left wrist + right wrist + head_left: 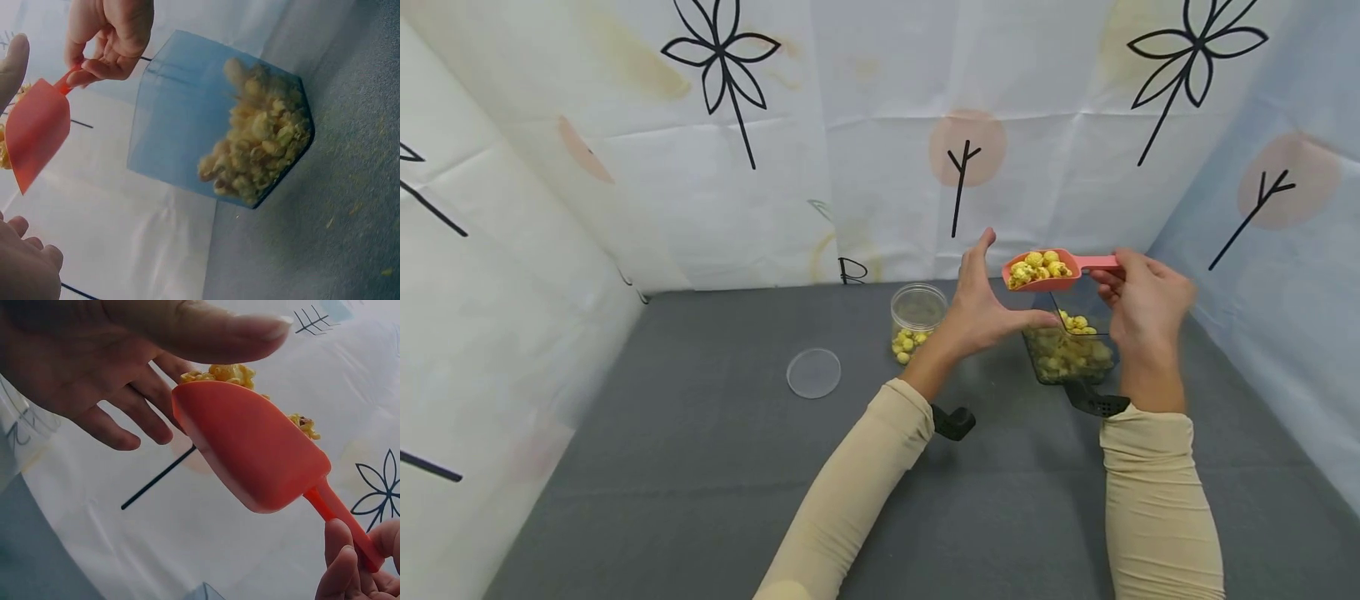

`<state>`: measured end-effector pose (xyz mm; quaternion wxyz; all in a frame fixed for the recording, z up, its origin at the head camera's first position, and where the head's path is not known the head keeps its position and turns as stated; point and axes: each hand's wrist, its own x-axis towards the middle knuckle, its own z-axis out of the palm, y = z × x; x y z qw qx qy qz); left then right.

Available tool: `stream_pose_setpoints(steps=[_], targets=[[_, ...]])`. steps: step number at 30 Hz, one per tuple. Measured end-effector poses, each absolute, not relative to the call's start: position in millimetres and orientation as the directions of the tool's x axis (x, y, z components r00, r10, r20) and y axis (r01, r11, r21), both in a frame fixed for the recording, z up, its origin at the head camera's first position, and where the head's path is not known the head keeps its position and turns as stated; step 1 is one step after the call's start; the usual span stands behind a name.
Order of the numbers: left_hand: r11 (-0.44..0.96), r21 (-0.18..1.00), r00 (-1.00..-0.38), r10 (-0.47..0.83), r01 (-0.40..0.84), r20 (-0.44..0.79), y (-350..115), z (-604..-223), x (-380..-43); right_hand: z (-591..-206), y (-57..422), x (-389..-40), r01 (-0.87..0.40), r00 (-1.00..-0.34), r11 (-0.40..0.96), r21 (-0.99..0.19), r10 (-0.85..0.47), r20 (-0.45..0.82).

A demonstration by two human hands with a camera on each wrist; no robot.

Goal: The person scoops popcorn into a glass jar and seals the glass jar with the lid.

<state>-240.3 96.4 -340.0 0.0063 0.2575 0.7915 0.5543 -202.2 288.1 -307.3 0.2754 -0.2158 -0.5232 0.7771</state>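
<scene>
My right hand [1146, 304] pinches the handle of a coral-red scoop [250, 450], held level and heaped with yellow popcorn [1037, 268]. Below the scoop stands a clear square container [181, 112], partly filled with popcorn [262, 125]. My left hand [981, 300] is spread, thumb apart from the fingers, near the tip of the scoop and holding nothing. Behind the left wrist is a clear round jar [919, 307] without its lid, with popcorn in its lower part; the left hand and forearm partly overlap it in the head view.
A clear round lid [814, 373] lies flat on the grey table [715, 467], left of the jar. Patterned white cloth walls [880, 167] enclose the back and sides. A few yellow crumbs [387, 272] lie on the table near the container.
</scene>
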Motion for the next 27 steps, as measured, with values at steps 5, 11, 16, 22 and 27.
stream_pose_setpoints(steps=[5,11,16,22,27], targets=[[0.213,0.885,-0.870,0.380,0.414,0.315,81,-341,-245,-307,271,-210,-0.194,-0.778,-0.297,-0.935,0.627,-0.038],[0.199,0.885,-0.876,0.340,0.421,0.340,64,-342,-250,-306,256,-217,-0.209,-0.807,-0.330,-0.921,0.590,-0.028],[0.237,0.875,-0.887,0.310,0.421,0.342,52,-344,-251,-310,245,-221,-0.228,-0.828,-0.352,-0.908,0.560,-0.009],[0.309,0.851,-0.897,0.272,0.425,0.349,37,-348,-253,-315,233,-226,-0.219,-0.828,-0.351,-0.910,0.560,-0.017],[0.322,0.846,-0.900,0.245,0.425,0.360,21,-355,-256,-321,219,-231,-0.199,-0.825,-0.315,-0.928,0.564,-0.014]])
